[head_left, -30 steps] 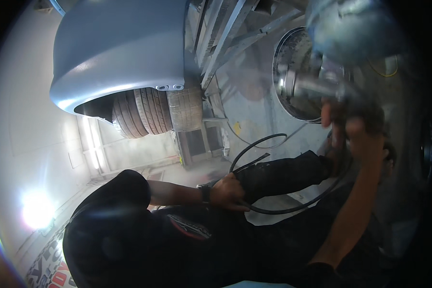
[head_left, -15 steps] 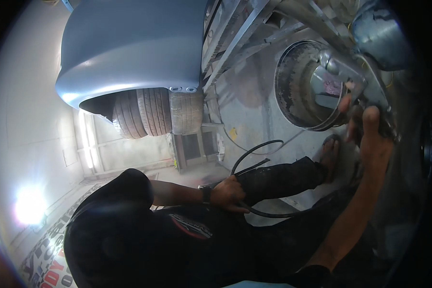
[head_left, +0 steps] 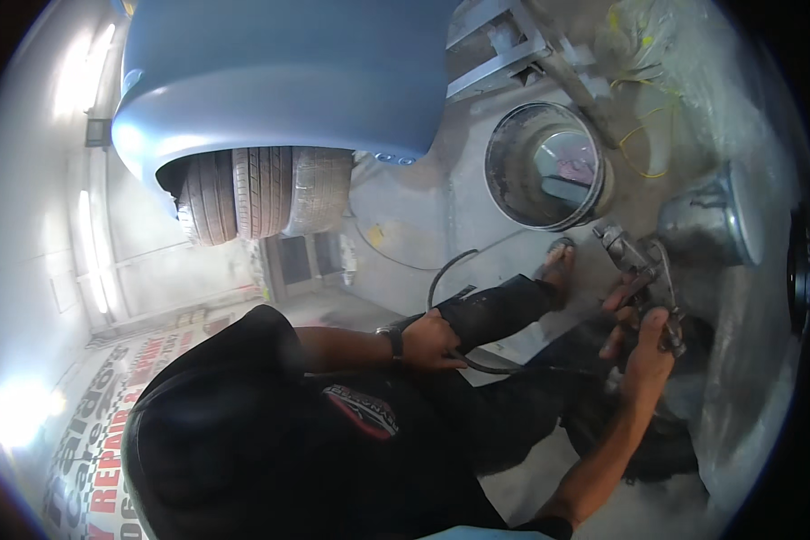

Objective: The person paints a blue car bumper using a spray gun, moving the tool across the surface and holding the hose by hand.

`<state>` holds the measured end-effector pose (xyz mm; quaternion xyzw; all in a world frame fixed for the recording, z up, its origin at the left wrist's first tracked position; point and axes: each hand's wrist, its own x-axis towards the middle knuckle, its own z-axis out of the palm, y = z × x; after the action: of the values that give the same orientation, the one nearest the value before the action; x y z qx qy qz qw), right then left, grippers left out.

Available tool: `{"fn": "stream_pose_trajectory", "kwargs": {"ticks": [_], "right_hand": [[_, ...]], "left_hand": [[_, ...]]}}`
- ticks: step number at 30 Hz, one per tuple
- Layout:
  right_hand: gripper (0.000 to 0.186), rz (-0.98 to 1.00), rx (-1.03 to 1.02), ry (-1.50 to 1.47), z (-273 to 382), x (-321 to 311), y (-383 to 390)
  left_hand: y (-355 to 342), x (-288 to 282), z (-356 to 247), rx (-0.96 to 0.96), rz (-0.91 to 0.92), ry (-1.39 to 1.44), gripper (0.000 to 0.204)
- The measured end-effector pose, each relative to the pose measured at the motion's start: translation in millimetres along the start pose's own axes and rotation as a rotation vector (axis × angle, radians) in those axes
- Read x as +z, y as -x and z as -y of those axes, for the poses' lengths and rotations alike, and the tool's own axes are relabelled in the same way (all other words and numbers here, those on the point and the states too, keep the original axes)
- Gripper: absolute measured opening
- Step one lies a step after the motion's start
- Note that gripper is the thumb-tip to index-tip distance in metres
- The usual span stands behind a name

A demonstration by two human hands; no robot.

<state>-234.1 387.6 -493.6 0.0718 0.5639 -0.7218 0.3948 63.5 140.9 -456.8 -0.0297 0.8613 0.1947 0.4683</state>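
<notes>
My right hand [head_left: 646, 353] is wrapped round the grip of a metal spray gun [head_left: 637, 259], whose head points away from me toward the bucket. A dark air hose [head_left: 488, 366] runs across my lap. Closed round that hose is my left hand [head_left: 430, 342], with a dark watch on its wrist; a loop of the hose rises beyond the fingers. Far left of the gun stands a smooth blue-grey car body panel [head_left: 279, 99]. The gun is apart from it.
An open bucket [head_left: 495, 193] with things inside stands beyond my foot. A metal pot [head_left: 706, 220] is right of the gun. Several tyres [head_left: 265, 193] show under the panel. A metal stand [head_left: 549, 54], a yellow cord [head_left: 634, 144] and plastic sheeting [head_left: 747, 360] lie around.
The spray gun and my right hand have moved down and left in view, away from in front of the bucket. The view has shifted. My left hand still grips the hose.
</notes>
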Motion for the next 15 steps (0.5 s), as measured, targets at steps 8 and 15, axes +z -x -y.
{"fn": "stream_pose_trajectory", "kwargs": {"ticks": [8, 15], "right_hand": [[0.080, 0.021, 0.044, -0.062, 100.5, 53.0, 91.6], [0.086, 0.374, -0.140, -0.071, 162.7, 80.4, 133.4]], "left_hand": [[11.7, 15.6, -2.7, 0.016, -0.107, 0.076, 0.057], [20.7, 15.9, -8.3, -0.002, -0.065, 0.053, 0.064]]}}
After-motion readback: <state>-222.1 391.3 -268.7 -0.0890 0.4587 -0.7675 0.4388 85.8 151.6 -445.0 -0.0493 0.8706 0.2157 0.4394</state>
